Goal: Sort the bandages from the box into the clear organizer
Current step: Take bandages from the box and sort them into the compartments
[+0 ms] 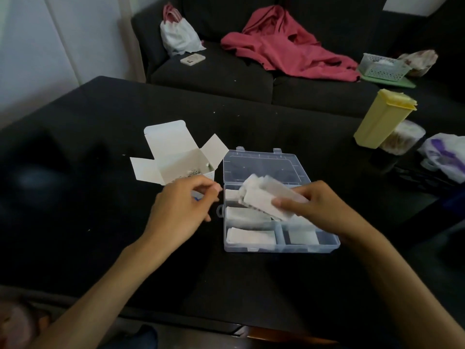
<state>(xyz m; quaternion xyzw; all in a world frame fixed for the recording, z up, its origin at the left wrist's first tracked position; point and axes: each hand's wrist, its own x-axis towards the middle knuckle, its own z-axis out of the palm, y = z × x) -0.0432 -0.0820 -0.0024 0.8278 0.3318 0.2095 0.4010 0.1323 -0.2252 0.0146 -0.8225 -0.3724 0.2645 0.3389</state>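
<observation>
Two bare forearms reach in from the near edge over the black desk (100,248). Left hand (180,206) hovers just left of the clear organizer (279,248), fingers curled, with a bit of white and blue showing under them; what it pinches is too blurred to tell. Right hand (319,206) grips a fanned bunch of white bandages (264,200) over the organizer's middle, thumb pressed on top.

Inside the organizer, four compartments show white bandage stacks: three down the left side, one at the near right. Its one lid (264,165) lies open flat behind, with two hinge tabs on the far edge.

One white cardboard box (173,157) stands just left of the lid, flaps spread open, with some contents inside.

Farther right on the desk stand one yellow container (382,117) and one jar (402,139) touching it, beside a plastic bag (445,154).

Beyond, one dark sofa (214,76) carries one red garment (289,46), one white bag (180,34), one phone (192,58) and one white basket (382,66).
</observation>
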